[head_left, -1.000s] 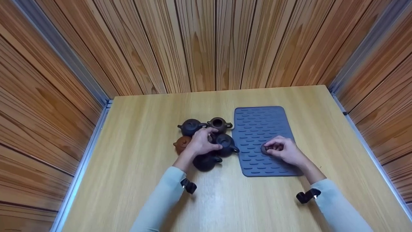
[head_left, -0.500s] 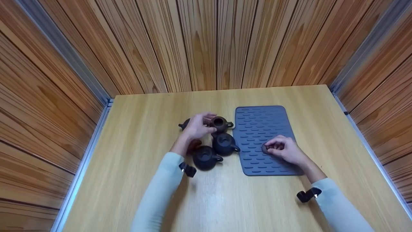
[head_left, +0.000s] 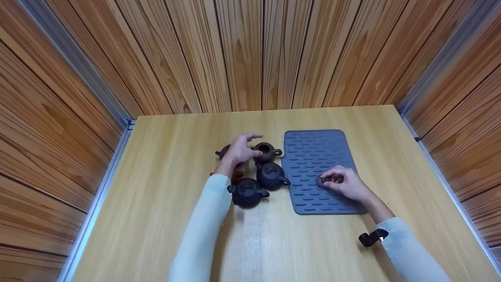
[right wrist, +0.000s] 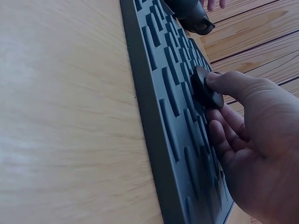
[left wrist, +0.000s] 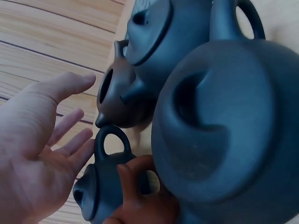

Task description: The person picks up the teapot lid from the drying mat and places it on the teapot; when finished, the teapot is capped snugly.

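My left hand (head_left: 239,150) hovers over the group of teapots. Its thumb and fingers are spread apart with nothing between them in the left wrist view. The brown lidless teapot (head_left: 267,151) is beside its thumb, its mouth uncovered. A dark teapot (head_left: 222,152) and a reddish-brown teapot (left wrist: 149,207) are partly hidden beneath that hand and wrist in the head view. Two black lidded teapots (head_left: 248,193) stand nearer the front and middle. My right hand (head_left: 346,182) pinches a small dark teapot lid (right wrist: 205,88) by thumb and fingers, at the surface of the grey mat (head_left: 313,156).
The mat lies right of the teapots, and the middle black teapot's (head_left: 271,176) handle reaches its left edge. Wood-panelled walls (head_left: 250,55) enclose the light wooden table (head_left: 156,176) at the back and sides.
My left hand has moved away from the middle of the teapots, back and slightly left, toward the rear pots. My right hand stays on the mat with the lid.
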{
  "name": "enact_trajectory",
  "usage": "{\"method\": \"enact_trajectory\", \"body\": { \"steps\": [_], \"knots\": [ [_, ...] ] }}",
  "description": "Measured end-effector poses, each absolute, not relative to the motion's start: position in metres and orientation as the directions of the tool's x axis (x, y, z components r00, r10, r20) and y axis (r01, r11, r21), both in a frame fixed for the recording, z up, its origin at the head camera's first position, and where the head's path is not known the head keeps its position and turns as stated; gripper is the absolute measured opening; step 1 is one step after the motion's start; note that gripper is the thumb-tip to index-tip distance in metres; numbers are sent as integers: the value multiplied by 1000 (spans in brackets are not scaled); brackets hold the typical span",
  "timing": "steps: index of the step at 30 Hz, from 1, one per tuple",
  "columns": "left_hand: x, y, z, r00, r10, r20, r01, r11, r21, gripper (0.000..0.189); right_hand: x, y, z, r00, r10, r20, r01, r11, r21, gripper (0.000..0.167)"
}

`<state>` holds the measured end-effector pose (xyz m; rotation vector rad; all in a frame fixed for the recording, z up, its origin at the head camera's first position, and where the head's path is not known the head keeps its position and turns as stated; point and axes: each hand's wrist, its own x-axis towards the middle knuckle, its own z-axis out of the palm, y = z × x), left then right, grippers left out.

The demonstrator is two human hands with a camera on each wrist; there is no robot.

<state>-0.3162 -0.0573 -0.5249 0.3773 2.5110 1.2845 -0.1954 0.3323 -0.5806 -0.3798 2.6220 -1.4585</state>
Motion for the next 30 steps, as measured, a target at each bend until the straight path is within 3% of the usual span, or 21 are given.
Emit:
{"method": "enact_trajectory", "body": {
  "steps": [8,30],
  "knots": [
    [-325,-53,-526,-888,387,-247,36,594,803,65,-195,331,-579,-963,-269,9,-153,516,-843,20],
    [-349,-50,-558,-875,400,-274,80,677,731,69,-194,331,-577,-964,-266,7,-154,535,-830,21]
  ]
}}
